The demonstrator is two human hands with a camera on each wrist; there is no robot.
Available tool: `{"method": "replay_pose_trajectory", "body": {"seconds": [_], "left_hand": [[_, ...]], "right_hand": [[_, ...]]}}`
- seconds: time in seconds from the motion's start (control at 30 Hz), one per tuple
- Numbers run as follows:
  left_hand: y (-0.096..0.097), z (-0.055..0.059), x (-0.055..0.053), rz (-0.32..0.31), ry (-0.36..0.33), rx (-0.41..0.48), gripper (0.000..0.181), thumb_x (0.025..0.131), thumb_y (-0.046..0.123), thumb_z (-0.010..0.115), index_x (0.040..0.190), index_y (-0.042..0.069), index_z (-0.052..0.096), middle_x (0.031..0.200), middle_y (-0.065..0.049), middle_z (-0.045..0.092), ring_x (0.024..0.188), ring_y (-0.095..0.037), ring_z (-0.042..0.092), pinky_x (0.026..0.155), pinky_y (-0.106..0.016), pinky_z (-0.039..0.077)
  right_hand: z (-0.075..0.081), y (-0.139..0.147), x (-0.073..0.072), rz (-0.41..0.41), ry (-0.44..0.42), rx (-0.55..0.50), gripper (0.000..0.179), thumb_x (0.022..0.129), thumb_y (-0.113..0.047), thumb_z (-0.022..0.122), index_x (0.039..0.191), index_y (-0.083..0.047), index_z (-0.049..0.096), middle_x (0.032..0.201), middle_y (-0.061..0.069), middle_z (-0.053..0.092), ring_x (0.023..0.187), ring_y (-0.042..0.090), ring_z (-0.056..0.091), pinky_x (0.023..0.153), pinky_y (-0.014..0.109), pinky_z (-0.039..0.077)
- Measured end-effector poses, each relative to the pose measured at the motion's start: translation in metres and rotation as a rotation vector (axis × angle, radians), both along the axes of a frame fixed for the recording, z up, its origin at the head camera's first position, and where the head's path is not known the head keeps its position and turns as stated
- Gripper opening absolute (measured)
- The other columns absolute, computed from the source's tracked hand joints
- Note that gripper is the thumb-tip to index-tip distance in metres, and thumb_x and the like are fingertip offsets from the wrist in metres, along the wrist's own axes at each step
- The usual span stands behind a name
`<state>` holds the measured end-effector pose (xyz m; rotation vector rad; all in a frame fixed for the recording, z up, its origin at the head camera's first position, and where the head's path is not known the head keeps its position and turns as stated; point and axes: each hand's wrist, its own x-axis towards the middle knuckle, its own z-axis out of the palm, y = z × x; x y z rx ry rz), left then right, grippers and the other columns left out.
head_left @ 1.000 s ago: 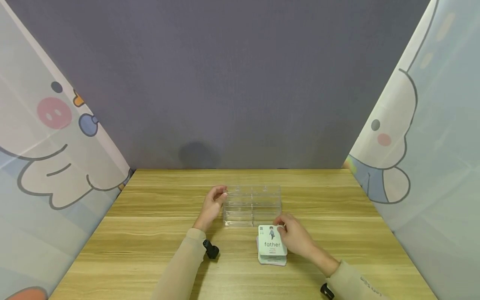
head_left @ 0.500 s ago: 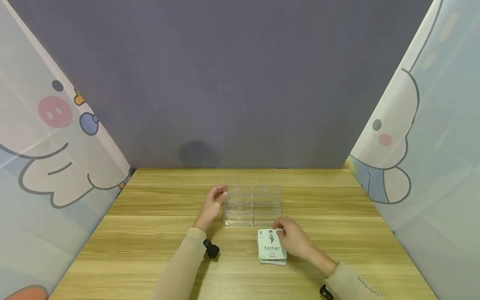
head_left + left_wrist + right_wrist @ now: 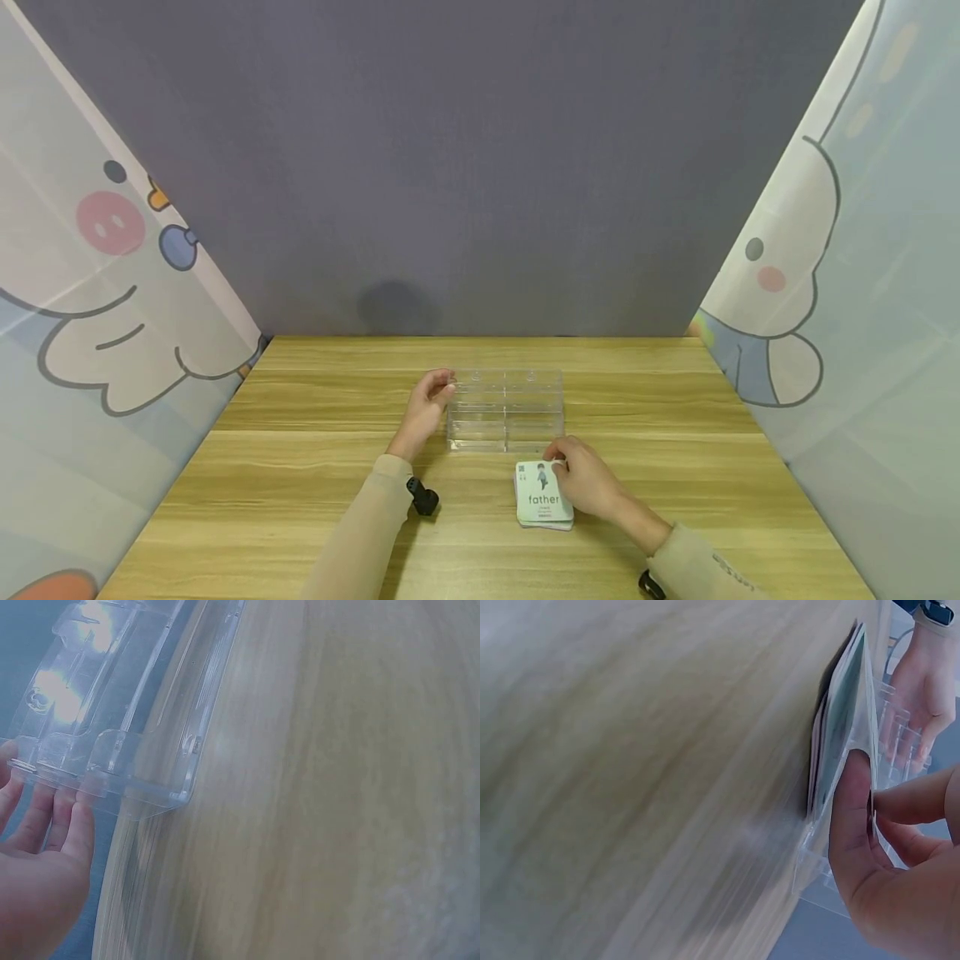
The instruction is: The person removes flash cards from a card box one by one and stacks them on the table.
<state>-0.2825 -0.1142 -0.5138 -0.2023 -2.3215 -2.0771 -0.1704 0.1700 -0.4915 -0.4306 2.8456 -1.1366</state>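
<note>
A clear plastic rack [image 3: 505,410] with tiered compartments sits on the table. My left hand [image 3: 420,421] grips its back left corner, and in the left wrist view the fingertips [image 3: 79,817] curl against the rack's side wall. In front of the rack lies a stack of flashcards [image 3: 547,526]. My right hand [image 3: 595,483] pinches the top flashcard [image 3: 542,504], printed "father" under a small figure, by its upper right edge. Seen from the right wrist, this card's near edge is lifted off the cards below, thumb on one face and fingers on the other.
The wood-grain table [image 3: 315,467] runs back to a grey panel [image 3: 480,183]. Cartoon-printed curtains hang on the left [image 3: 112,333] and right [image 3: 862,333]. A black wrist device [image 3: 423,497] sits on my left sleeve.
My right hand has drawn the "father" flashcard slightly toward me, so it covers more of the stack. The left hand and the rack stay in place.
</note>
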Motion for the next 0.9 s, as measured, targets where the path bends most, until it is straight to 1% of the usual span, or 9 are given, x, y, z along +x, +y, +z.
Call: {"method": "replay_pose_trajectory", "body": {"seconds": [0.13,0.23,0.3,0.37,0.43,0.5,0.67,0.77,0.9], "left_hand": [[0.0,-0.0012,-0.0007,0.005,0.002,-0.003,0.038,0.105,0.01,0.057,0.141,-0.001,0.052,0.134,-0.015,0.056,0.121,-0.029,0.052,0.103,-0.046,0.044],[0.0003,-0.0013,-0.0009,0.007,0.01,-0.007,0.038,0.105,0.01,0.057,0.14,-0.001,0.052,0.134,-0.017,0.056,0.121,-0.029,0.052,0.102,-0.044,0.045],[0.0004,-0.001,-0.0005,0.008,0.015,-0.011,0.038,0.105,0.009,0.057,0.14,-0.002,0.052,0.133,-0.018,0.056,0.12,-0.029,0.053,0.101,-0.043,0.045],[0.0006,-0.0005,-0.0002,0.007,0.017,-0.008,0.038,0.105,0.01,0.057,0.14,-0.003,0.052,0.133,-0.018,0.057,0.12,-0.029,0.053,0.101,-0.043,0.045],[0.0008,0.0001,0.0003,0.006,0.015,-0.007,0.038,0.105,0.01,0.057,0.14,-0.002,0.052,0.133,-0.016,0.057,0.121,-0.029,0.053,0.102,-0.044,0.045],[0.0007,0.0004,0.0005,0.003,0.01,-0.005,0.038,0.105,0.01,0.057,0.14,-0.001,0.052,0.134,-0.015,0.057,0.122,-0.029,0.052,0.103,-0.046,0.044],[0.0009,0.0017,0.0013,-0.003,0.002,-0.001,0.038,0.105,0.011,0.057,0.141,-0.001,0.051,0.135,-0.015,0.056,0.123,-0.03,0.051,0.105,-0.049,0.043],[0.0009,0.0021,0.0018,-0.003,0.001,0.003,0.038,0.105,0.011,0.057,0.141,-0.001,0.051,0.135,-0.016,0.055,0.123,-0.03,0.051,0.105,-0.049,0.042],[0.0006,0.0015,0.0017,-0.003,0.004,0.002,0.039,0.105,0.011,0.057,0.141,-0.001,0.051,0.136,-0.017,0.055,0.122,-0.03,0.051,0.105,-0.049,0.042]], "right_hand": [[-0.0037,0.0005,-0.0015,0.0,0.013,0.017,0.019,0.091,0.012,0.061,0.102,-0.002,0.067,0.102,0.007,0.063,0.1,0.025,0.062,0.087,0.045,0.055],[-0.0053,0.0005,-0.0024,0.003,0.027,0.047,0.017,0.091,0.01,0.064,0.103,-0.002,0.066,0.105,0.008,0.064,0.104,0.029,0.064,0.088,0.046,0.056],[-0.006,0.0,-0.0025,0.004,0.038,0.08,0.015,0.09,0.007,0.067,0.103,-0.002,0.066,0.104,0.008,0.064,0.101,0.027,0.065,0.085,0.043,0.057],[-0.0062,-0.0003,-0.0024,0.007,0.052,0.116,0.015,0.089,0.004,0.07,0.103,-0.002,0.066,0.102,0.006,0.063,0.094,0.021,0.064,0.08,0.039,0.057],[-0.007,-0.0007,-0.0029,0.009,0.06,0.152,0.015,0.089,0.0,0.073,0.103,-0.002,0.067,0.099,0.004,0.062,0.087,0.016,0.06,0.075,0.036,0.055],[-0.008,-0.0008,-0.0035,0.012,0.071,0.191,0.017,0.088,-0.004,0.076,0.102,-0.002,0.067,0.097,0.002,0.061,0.083,0.013,0.056,0.071,0.033,0.053],[-0.0095,0.0001,-0.0052,0.027,0.111,0.289,0.019,0.085,-0.012,0.081,0.098,-0.007,0.069,0.093,-0.002,0.058,0.08,0.011,0.05,0.065,0.029,0.049],[-0.0094,0.0006,-0.0057,0.031,0.126,0.311,0.019,0.085,-0.014,0.082,0.097,-0.008,0.069,0.09,-0.004,0.056,0.078,0.011,0.048,0.063,0.028,0.046],[-0.0089,0.001,-0.0058,0.034,0.125,0.308,0.019,0.085,-0.015,0.082,0.097,-0.009,0.069,0.09,-0.004,0.056,0.078,0.011,0.048,0.062,0.028,0.046]]}}
